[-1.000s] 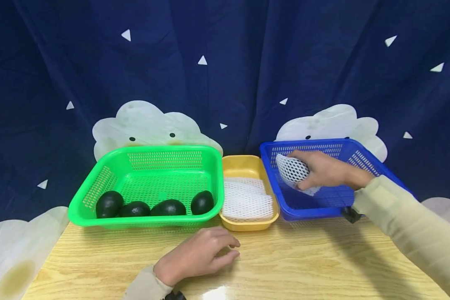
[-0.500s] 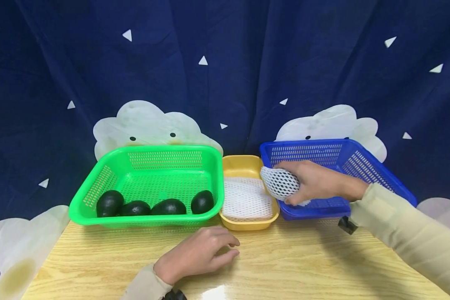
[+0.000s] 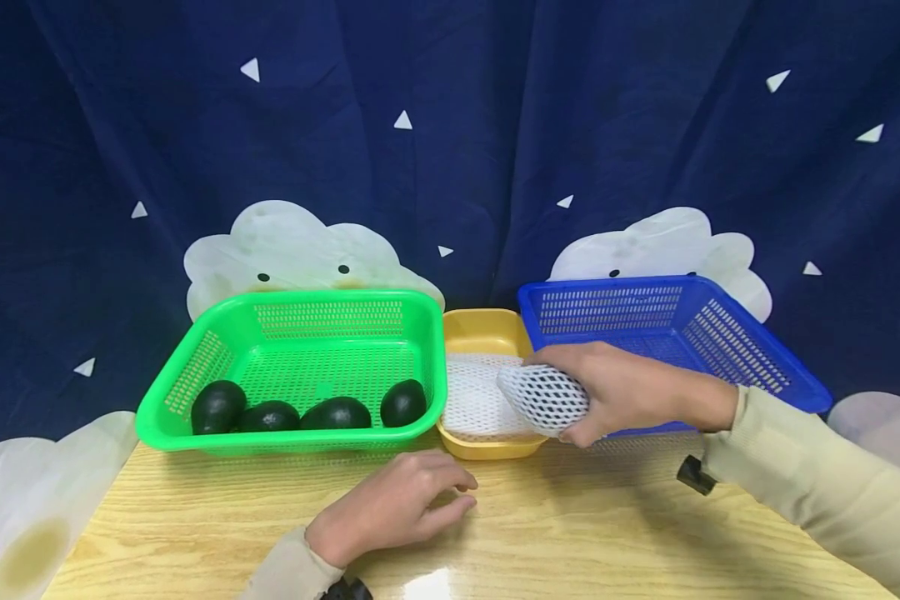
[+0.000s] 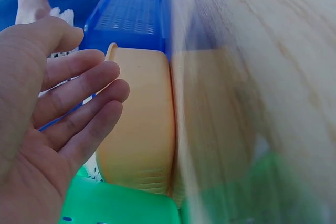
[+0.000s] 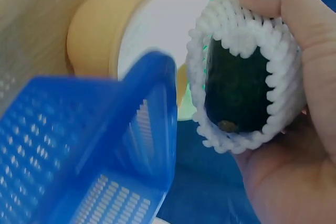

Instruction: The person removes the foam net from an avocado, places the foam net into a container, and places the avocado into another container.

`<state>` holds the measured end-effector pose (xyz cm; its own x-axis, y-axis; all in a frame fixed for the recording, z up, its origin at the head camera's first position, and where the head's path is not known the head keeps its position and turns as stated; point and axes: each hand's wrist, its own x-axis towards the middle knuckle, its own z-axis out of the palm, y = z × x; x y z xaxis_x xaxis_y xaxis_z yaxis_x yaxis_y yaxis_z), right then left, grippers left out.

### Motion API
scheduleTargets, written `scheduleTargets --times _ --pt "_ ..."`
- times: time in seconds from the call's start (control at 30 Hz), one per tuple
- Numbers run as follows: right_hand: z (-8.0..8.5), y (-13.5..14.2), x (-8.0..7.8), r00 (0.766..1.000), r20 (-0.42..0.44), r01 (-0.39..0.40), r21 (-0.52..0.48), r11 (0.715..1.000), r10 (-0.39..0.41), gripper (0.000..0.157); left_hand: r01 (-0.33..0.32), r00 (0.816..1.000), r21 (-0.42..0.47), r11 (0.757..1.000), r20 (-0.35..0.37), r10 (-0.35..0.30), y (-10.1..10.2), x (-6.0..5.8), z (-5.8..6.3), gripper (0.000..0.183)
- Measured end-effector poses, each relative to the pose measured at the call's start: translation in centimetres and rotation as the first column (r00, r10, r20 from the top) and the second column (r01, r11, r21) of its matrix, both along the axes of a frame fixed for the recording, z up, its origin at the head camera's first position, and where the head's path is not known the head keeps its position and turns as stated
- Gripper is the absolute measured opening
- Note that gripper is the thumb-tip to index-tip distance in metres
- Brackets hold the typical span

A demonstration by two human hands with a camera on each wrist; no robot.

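Observation:
My right hand [image 3: 615, 387] grips an avocado wrapped in a white foam net [image 3: 546, 398], above the right side of the yellow tray [image 3: 492, 452]. The right wrist view shows the net's open end, with the dark green avocado [image 5: 239, 90] and its brown stem spot inside. Thumb and fingers curl round the net. My left hand [image 3: 397, 508] is over the wooden table in front of the green and yellow containers, fingers loosely bent and holding nothing. In the left wrist view its palm and relaxed fingers [image 4: 86, 90] show before the yellow tray's side.
A green basket [image 3: 292, 442] at left holds several dark avocados [image 3: 337, 413]. White foam nets [image 3: 476, 400] lie in the yellow tray. To the right is a blue basket [image 3: 611, 287]. Behind everything hangs a dark blue curtain [image 3: 450, 150].
My right hand has carried the net-wrapped avocado out of the blue basket, leftward and towards me, to over the yellow tray's edge. The left hand has stayed in place.

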<state>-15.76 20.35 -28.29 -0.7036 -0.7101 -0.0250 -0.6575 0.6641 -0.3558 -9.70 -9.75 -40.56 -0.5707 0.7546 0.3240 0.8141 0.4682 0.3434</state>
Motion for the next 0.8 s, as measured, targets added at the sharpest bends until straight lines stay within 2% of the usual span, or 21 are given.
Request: scheduleTargets --times 0.17,0.33,0.63,0.8 --pt "-0.3 -1.0 1.4 0.997 0.025 -0.070 0.013 0.997 0.069 0.077 0.004 1.000 0.014 1.000 0.008 -0.004 0.0 -0.1 0.1 0.020" --pt "-0.7 -1.5 2.4 0.994 0.039 -0.100 0.007 0.995 0.100 0.078 0.008 1.000 0.026 1.000 0.009 -0.008 -0.1 -0.1 0.1 0.021" --pt "-2.1 -1.7 3.6 0.984 0.109 -0.139 -0.034 0.990 0.142 0.080 0.027 0.998 0.086 0.996 -0.056 -0.022 -0.1 -0.3 0.0 0.017" --pt "-3.2 -1.8 4.3 0.971 0.141 -0.189 -0.059 0.980 0.195 0.082 0.023 0.998 0.093 0.995 -0.060 -0.018 0.0 -0.3 0.0 0.015"
